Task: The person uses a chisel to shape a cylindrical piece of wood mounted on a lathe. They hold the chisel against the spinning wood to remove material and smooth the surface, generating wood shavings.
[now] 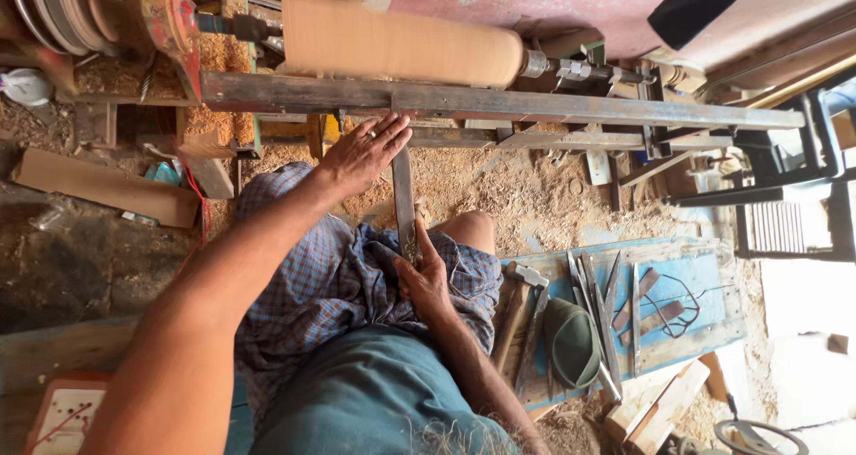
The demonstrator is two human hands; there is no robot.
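Chisel (404, 196) lay at 12 o'clock from the lap, blade toward the rail (499, 104) as a rest; right hand (426, 281) fingers clamped its handle, left hand (364, 152) fingers together steadied the blade below the wood cylinder (401, 43).

This is a woodturning workshop. A wooden cylinder (401, 43) is mounted on a lathe above a long metal tool rest bar (499, 103), and sawdust and shavings (526, 196) cover the ground beneath it. On a worn blue board (695, 272) beside the person lie a hammer (517, 299) and a row of long metal chisels (597, 303). Scrap wood pieces (107, 186) lie around.
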